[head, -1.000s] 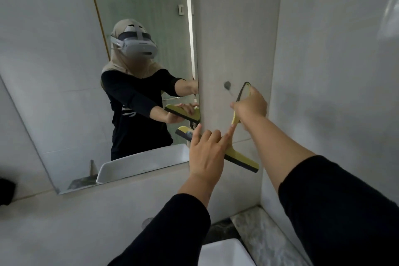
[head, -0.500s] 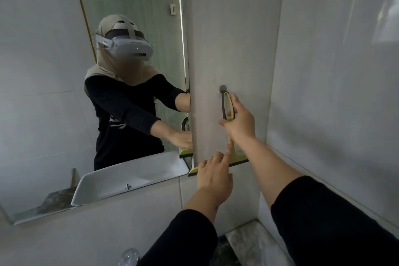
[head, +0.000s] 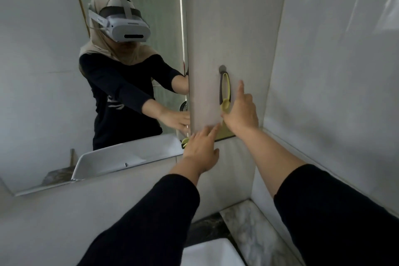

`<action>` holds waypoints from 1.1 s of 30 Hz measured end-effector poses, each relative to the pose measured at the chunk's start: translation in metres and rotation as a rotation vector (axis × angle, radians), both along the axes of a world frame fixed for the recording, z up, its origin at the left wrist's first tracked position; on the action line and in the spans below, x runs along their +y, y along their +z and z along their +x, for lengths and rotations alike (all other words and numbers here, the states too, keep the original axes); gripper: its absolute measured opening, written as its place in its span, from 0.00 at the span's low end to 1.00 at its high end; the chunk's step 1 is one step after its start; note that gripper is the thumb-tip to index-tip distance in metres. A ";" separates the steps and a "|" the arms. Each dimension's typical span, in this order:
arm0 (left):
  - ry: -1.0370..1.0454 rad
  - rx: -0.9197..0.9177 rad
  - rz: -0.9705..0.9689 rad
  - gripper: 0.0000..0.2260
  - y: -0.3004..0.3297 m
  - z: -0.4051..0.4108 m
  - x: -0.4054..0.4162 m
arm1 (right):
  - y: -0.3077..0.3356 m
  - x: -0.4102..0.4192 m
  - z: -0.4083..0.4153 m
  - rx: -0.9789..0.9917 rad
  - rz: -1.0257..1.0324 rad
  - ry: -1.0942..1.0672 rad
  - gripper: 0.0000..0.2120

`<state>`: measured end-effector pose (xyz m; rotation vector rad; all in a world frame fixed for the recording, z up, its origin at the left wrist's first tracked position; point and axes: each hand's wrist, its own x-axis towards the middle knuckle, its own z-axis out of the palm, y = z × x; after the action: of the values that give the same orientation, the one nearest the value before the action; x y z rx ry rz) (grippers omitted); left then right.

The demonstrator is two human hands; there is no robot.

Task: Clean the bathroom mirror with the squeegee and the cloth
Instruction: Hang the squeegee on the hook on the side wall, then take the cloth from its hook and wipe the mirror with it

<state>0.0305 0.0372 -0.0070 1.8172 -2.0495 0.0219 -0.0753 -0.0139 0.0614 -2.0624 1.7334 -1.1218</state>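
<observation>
Item: squeegee (head: 224, 93), hanging by its handle loop on the wall hook (head: 222, 69) right of the mirror (head: 54, 71), blade lowest. We are judging the step as stowing it. Our right hand (head: 243, 112) is opening, its grip spread, finger raised; our left hand (head: 201, 147), grip spread, is steadying the blade. Half a second ago we were gripping the handle. Next: fetching the cloth, unseen.

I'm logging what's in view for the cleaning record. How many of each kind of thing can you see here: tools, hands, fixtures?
Squeegee, hanging on the wall hook: 1
Wall hook: 1
Hands, left hand and right hand: 2
Mirror: 1
Sink: 1
Cloth: 0 in view
Total: 6
</observation>
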 end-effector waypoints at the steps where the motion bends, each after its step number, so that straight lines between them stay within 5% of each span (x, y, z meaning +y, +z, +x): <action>1: 0.012 0.029 0.017 0.29 0.005 0.006 0.004 | 0.001 0.009 0.000 0.024 0.022 -0.031 0.40; 8: 0.136 0.081 0.183 0.17 0.045 0.049 0.067 | 0.010 0.063 0.038 0.402 0.308 0.232 0.10; 18: 0.550 0.210 0.189 0.17 0.067 0.174 0.208 | 0.036 0.163 0.161 0.574 0.260 0.704 0.21; 33: 1.120 0.261 -0.320 0.22 0.049 0.337 0.357 | 0.020 0.283 0.360 0.101 0.035 1.144 0.17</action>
<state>0.3673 0.3946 0.0423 2.3195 -0.6163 0.3696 0.2849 0.2694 0.0814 -2.4763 0.3406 -0.5814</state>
